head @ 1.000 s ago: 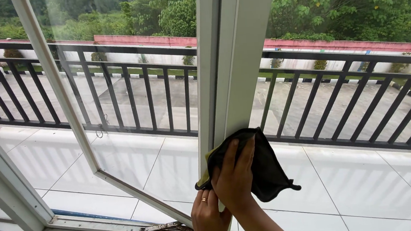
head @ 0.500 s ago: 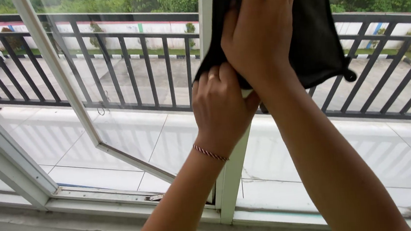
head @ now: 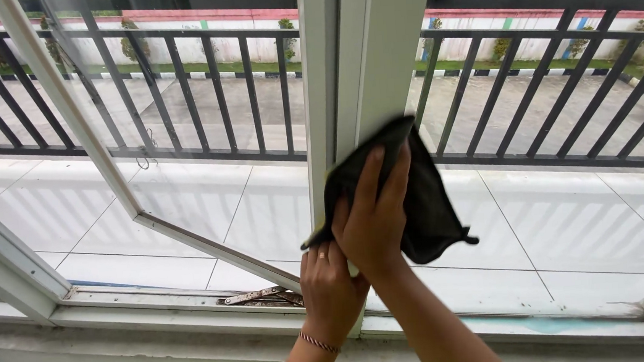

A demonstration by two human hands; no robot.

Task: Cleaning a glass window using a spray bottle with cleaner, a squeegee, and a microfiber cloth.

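Note:
A black cloth (head: 425, 203) with a yellowish underside is pressed against the white upright window post (head: 370, 62). My right hand (head: 375, 219) lies flat on the cloth, fingers pointing up, holding it to the post. Just below and to the left, my left hand (head: 331, 291) grips the lower corner of the cloth at the post; it wears a ring and a thin red wrist band. The cloth's right part hangs loose in front of the pane.
A white window sash (head: 120, 197) stands swung outward at the left, its metal hinge arm (head: 258, 295) on the dirty sill (head: 195, 321). Beyond lie a white tiled balcony (head: 571, 230), a black railing (head: 530, 96), a paved yard and trees.
Both hands and the cloth slid up the post half a second ago, and have come back down to the post's lower part, about where they were one second ago.

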